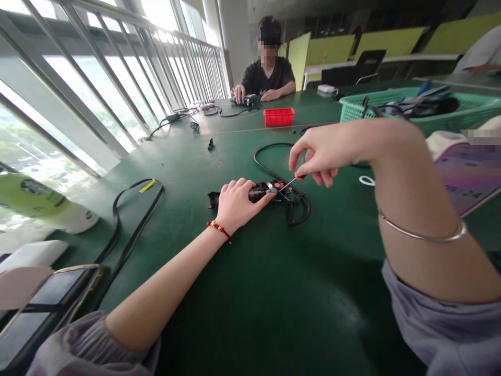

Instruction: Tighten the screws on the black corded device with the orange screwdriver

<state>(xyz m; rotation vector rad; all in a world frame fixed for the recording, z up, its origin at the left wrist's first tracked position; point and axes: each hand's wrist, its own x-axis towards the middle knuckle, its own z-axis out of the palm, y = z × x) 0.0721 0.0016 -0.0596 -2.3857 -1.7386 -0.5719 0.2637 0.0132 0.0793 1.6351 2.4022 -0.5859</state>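
A black, roughly cylindrical device (258,193) lies on the green table, its right end opened up with small wires and orange parts showing. My left hand (237,201) is closed over its body, thumb stretched along the near side toward the opened end. In my right hand (317,156) a screwdriver (290,183) with an orange and black handle is pinched between thumb and fingers. Its thin shaft slants down left, and the tip meets the opened end; what exactly it touches is too small to tell. A black cable (309,206) loops around the device's right side.
A red bin (278,117) and a small black part (210,144) lie farther back. At right is a green basket (407,96) with mixed items. A phone (50,297), a black strap (144,219) and a cup (43,201) occupy the left. A person (268,73) works opposite.
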